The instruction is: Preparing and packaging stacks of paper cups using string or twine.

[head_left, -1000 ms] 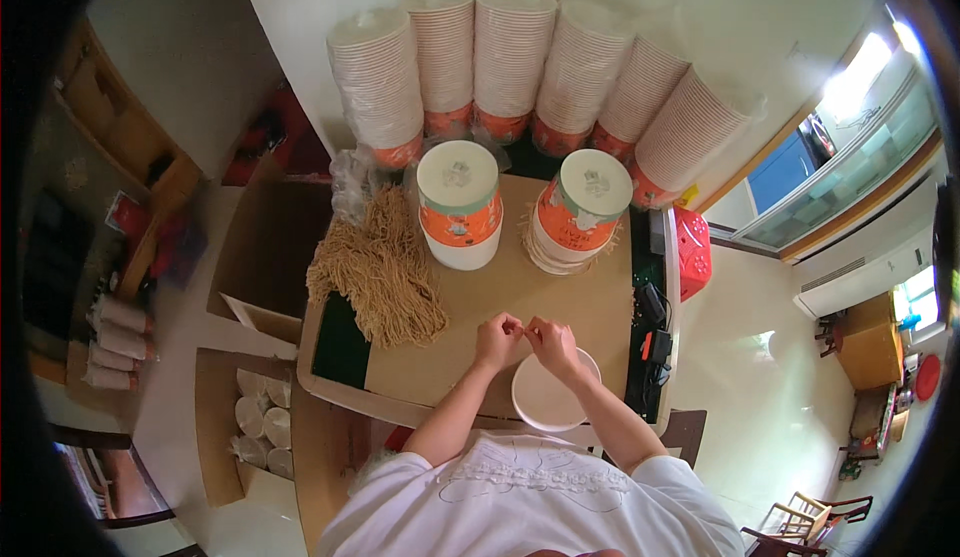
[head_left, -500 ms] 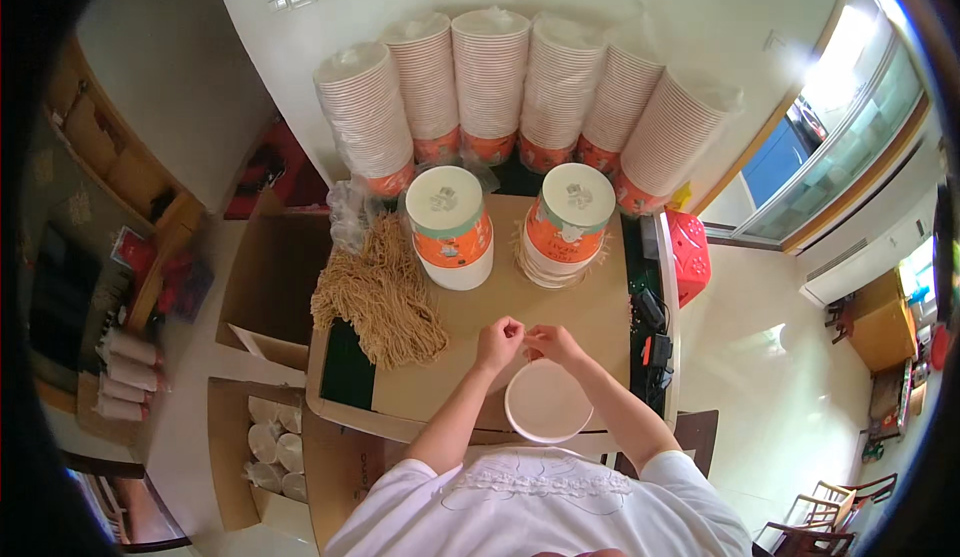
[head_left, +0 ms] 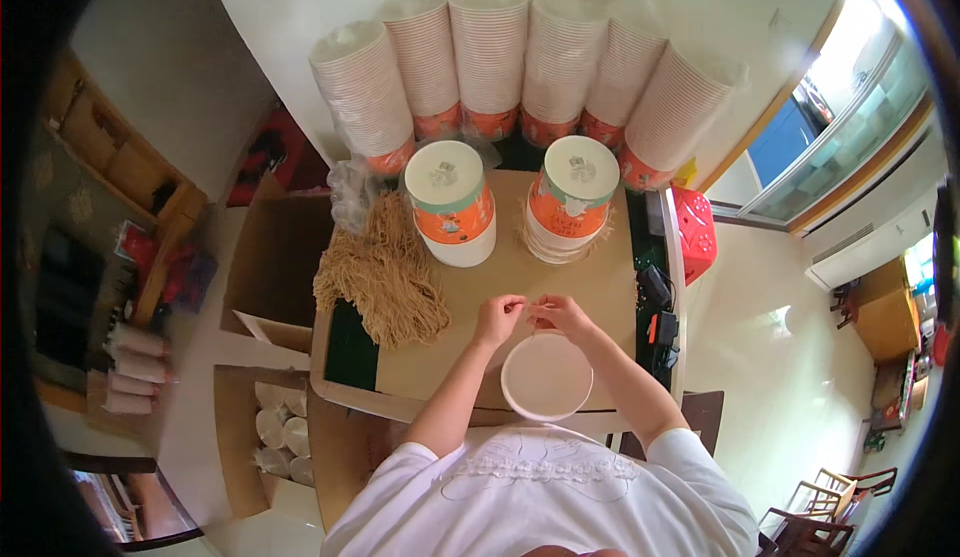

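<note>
Your left hand (head_left: 497, 319) and right hand (head_left: 562, 314) meet fingertip to fingertip, just beyond the far rim of the open paper tub (head_left: 546, 382) at six o'clock from them. Thumb and forefinger look pinched together on each hand; whatever lies between them is too fine to make out. The tan cord (head_left: 385, 287) lies heaped at nine to ten o'clock.

As for progress, the right upturned tubs (head_left: 570, 207) at one o'clock have tan strands poking out around their lower part, so I judge that stack to be the worked one. The left upturned tubs (head_left: 448, 219) at eleven show none that I can see. The tub before you looks unfinished, its inside bare and white, and the cord heap is large. Beyond, from eleven to one, the tall wrapped stacks (head_left: 490, 57) look unused.

For print, both upturned stacks wear orange bands with green edging; the right one shows dark lettering and a pale figure, and each white base has a grey mark, its detail too small to read
</note>
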Demonstrator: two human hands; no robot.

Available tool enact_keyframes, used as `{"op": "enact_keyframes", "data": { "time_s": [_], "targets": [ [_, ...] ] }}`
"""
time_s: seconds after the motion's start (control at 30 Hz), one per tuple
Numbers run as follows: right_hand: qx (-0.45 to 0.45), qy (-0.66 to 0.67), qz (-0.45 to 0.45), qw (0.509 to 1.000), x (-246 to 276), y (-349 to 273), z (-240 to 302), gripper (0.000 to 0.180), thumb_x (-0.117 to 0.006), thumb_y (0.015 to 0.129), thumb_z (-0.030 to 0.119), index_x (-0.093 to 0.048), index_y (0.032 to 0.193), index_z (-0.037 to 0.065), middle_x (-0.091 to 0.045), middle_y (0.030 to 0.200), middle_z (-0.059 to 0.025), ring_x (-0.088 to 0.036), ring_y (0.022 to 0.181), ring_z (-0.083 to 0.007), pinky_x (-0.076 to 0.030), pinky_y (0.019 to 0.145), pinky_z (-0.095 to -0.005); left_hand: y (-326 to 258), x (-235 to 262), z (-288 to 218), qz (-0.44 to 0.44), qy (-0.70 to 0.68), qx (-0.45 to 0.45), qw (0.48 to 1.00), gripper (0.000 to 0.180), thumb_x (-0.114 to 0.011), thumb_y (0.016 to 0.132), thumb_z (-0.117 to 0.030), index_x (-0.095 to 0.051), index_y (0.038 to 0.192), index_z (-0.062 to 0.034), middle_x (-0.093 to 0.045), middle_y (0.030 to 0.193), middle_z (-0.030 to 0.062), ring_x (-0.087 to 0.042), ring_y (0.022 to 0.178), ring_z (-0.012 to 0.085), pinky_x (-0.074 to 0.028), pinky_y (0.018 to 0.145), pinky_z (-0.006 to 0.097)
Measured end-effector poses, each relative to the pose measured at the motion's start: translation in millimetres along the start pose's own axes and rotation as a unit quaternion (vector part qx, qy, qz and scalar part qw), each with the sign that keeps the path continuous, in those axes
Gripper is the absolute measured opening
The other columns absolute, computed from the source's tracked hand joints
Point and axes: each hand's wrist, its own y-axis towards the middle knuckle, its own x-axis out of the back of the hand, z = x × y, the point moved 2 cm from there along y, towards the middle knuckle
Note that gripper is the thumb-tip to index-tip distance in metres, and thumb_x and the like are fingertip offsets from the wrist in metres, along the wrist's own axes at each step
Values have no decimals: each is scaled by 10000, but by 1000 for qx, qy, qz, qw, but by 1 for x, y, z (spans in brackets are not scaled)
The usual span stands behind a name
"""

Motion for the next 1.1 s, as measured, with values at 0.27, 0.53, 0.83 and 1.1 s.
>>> {"op": "enact_keyframes", "data": {
  "time_s": [0.27,0.53,0.83,1.1],
  "targets": [
    [-28,-155,27,987,2,0,5,173,-618,801,204,-623,805,31,-581,670,-20,-501,554,-69,-413,515,-203,-2,0,-5,39,80,-16,996,108,-578,766,-38,-647,846,-17,-645,765,107,-615,671,166,-477,601,275],
    [-23,-151,57,987,16,10,-5,150,-620,777,191,-634,763,43,-583,665,-11,-500,581,-64,-408,529,-204,-2,-5,-6,40,182,-78,979,48,-583,746,-48,-626,763,-37,-601,734,118,-590,672,243,-466,609,336],
    [-55,-219,113,968,20,-11,-10,114,-591,797,153,-636,810,50,-594,702,11,-520,642,-61,-420,577,-202,-6,13,50,-31,230,25,972,59,-592,741,-94,-624,732,-46,-610,733,119,-593,669,273,-469,606,356],
    [-77,-220,122,965,11,-21,-22,144,-588,811,171,-642,849,43,-598,735,8,-531,670,-69,-428,589,-212,-29,4,42,94,259,-45,960,81,-643,707,-105,-660,782,-80,-632,829,100,-610,736,243,-489,690,334]
  ]
}}
